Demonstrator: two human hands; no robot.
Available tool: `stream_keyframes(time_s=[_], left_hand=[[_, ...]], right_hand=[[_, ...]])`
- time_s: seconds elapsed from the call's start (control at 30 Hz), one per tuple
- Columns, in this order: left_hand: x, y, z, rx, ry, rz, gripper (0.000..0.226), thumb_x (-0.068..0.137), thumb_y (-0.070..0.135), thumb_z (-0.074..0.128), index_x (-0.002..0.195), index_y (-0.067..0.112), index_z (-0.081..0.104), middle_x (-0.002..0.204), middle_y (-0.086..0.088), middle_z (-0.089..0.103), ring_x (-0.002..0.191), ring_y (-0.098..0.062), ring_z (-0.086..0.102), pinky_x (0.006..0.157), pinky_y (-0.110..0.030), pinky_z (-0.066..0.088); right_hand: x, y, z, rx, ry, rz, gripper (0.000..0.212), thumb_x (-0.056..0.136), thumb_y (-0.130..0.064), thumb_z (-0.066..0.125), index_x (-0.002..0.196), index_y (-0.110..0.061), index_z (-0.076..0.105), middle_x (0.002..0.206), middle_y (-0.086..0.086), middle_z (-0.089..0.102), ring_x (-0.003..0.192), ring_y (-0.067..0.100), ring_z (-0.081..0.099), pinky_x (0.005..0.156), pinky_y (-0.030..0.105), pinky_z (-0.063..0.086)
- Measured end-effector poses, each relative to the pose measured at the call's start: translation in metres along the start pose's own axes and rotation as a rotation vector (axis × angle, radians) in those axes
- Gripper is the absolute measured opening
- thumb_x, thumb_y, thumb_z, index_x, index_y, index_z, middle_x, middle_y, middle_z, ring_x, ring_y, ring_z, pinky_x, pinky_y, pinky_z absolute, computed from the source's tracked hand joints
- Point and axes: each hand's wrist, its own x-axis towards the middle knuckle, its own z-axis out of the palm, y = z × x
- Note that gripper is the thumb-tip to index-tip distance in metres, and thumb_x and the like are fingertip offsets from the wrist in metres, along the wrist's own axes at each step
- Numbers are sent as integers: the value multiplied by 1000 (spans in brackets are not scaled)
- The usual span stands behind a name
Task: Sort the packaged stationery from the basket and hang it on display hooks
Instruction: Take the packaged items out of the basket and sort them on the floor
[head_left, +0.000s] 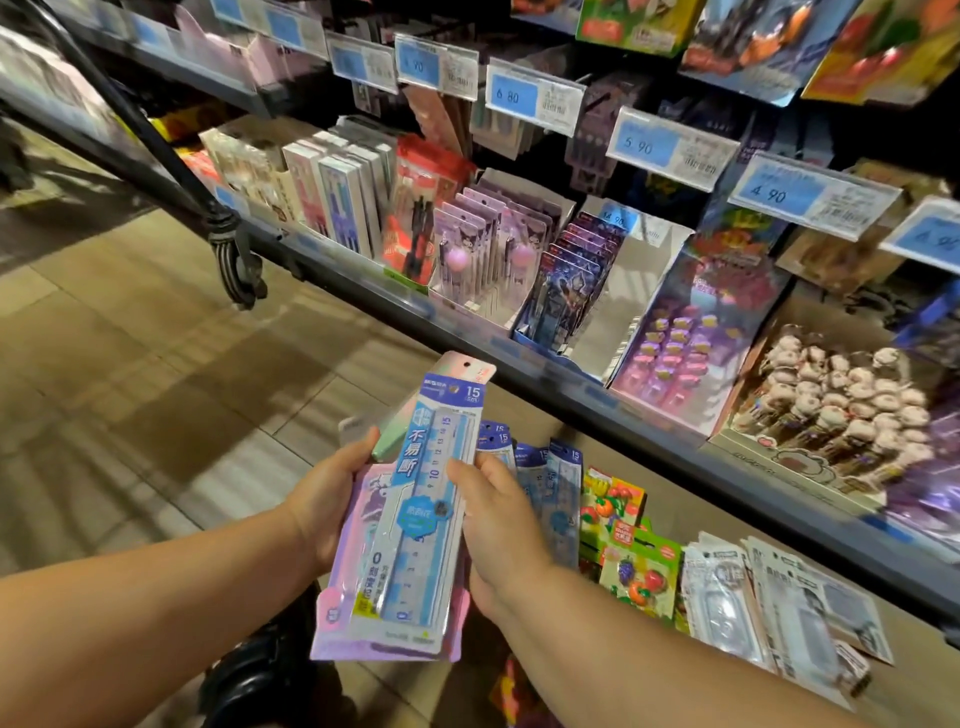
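My left hand (332, 499) curls around a fanned stack of packs, thumb on its left edge. On top, between both hands, lies the blue ruler pack (434, 483), over a pink-purple pack (363, 644). My right hand (498, 525) pinches the ruler pack's right edge, thumb on its face. Just right of that hand hang more ruler packs (558, 483), then fruit-printed packs (631, 561). A stocked shelf (571, 384) runs above both hands.
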Motion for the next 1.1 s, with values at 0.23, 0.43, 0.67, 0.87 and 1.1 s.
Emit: stream_keyframes(time_s=[0.23, 0.43, 0.67, 0.87, 1.1], left_hand=[[1, 2, -3, -26, 105, 26, 56, 96, 52, 38, 112, 3, 61, 87, -24, 72, 69, -37, 72, 60, -48, 59], [2, 3, -4, -41, 186, 93, 42, 99, 45, 41, 110, 9, 58, 81, -22, 71, 63, -34, 71, 55, -45, 60], [3, 5, -10, -34, 281, 131, 42, 99, 44, 45, 108, 4, 55, 63, -19, 69, 51, -30, 68, 43, -38, 56], [-1, 5, -26, -52, 304, 178, 48, 98, 45, 46, 120, 4, 54, 69, -18, 71, 54, -29, 70, 44, -37, 56], [0, 4, -31, -19, 322, 240, 50, 98, 45, 44, 128, 5, 51, 71, -18, 72, 55, -30, 70, 42, -39, 55]], right_hand=[[8, 1, -8, 32, 7, 16, 16, 100, -22, 49, 113, -16, 55, 92, 8, 75, 83, 25, 74, 66, 37, 57], [17, -2, -9, 80, 38, 59, 17, 99, -20, 47, 110, -13, 58, 96, 16, 73, 89, 33, 72, 85, 53, 55], [24, -19, -35, 8, 136, 13, 26, 99, -26, 45, 114, -8, 57, 94, 17, 73, 82, 34, 70, 88, 57, 52], [37, -15, -103, -314, 385, 50, 19, 91, 1, 38, 93, -3, 56, 88, 22, 62, 74, 33, 62, 78, 49, 51], [75, 21, -132, -483, 346, 171, 43, 89, 14, 44, 126, -4, 55, 122, 20, 64, 100, 35, 64, 88, 53, 54]])
